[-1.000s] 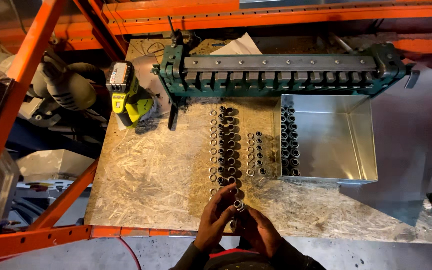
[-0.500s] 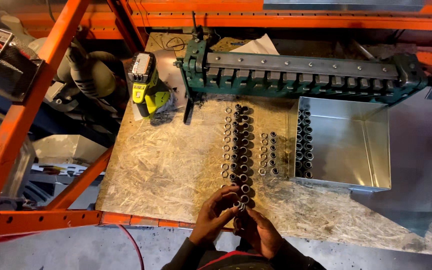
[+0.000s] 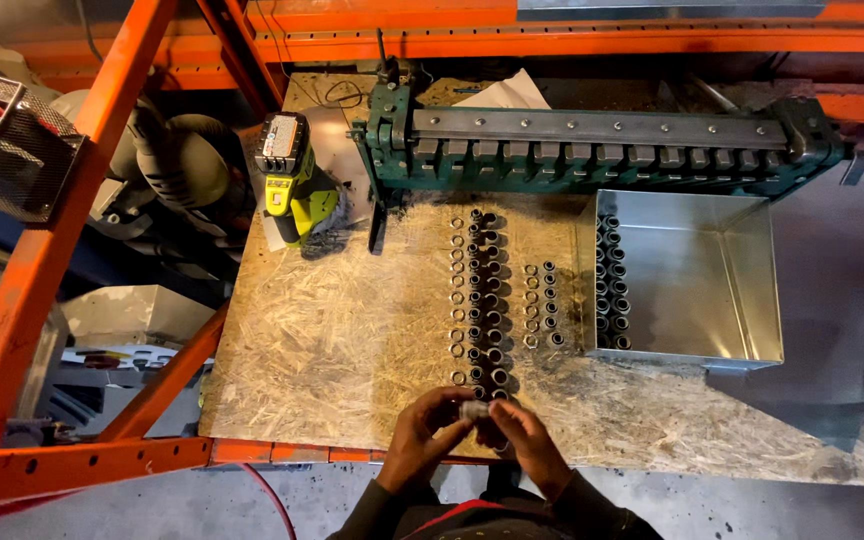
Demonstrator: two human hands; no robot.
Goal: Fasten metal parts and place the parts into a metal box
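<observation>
Head view: left hand (image 3: 422, 435) and right hand (image 3: 524, 443) both pinch one small metal sleeve (image 3: 473, 409), just below the sleeve rows (image 3: 484, 300).

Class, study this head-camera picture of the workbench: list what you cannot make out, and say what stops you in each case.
1. Small metal piece, head view: fingers of the left hand and right hand cover most of it; exact shape unclear.
2. Rows of small metal sleeves on the board: too small to tell nuts from bushings.
3. Machine left of the cordless drill: hidden behind the orange rack beam.
4. Forearms: cut off by the bottom edge.
</observation>
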